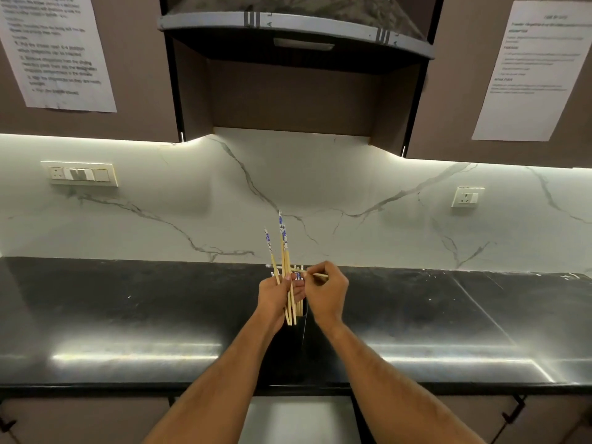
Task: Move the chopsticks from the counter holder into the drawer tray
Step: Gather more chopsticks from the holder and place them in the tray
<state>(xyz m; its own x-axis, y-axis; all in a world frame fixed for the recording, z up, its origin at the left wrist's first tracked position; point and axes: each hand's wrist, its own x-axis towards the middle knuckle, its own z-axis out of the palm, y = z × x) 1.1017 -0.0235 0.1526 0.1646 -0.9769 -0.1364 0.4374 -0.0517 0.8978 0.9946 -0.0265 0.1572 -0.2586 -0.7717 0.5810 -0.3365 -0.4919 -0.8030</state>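
Observation:
Several pale wooden chopsticks (283,241) with blue-and-white patterned tops stand up in a loose fan, gripped in my left hand (276,294) over the middle of the black counter (128,315). My right hand (326,293) pinches one more chopstick (320,275) that lies almost level, its other end toward the bunch. A dark holder (303,318) sits just below and between both hands, mostly hidden, with a few chopstick ends still in it. A light surface (298,418) shows below the counter's front edge between my forearms; I cannot tell if it is the drawer.
The marble backsplash (320,193) rises behind the counter, with a switch plate (81,174) at left and a socket (467,197) at right. A range hood (298,30) hangs overhead between brown cabinets carrying paper sheets. Dark handles (514,411) sit on the lower cabinet fronts.

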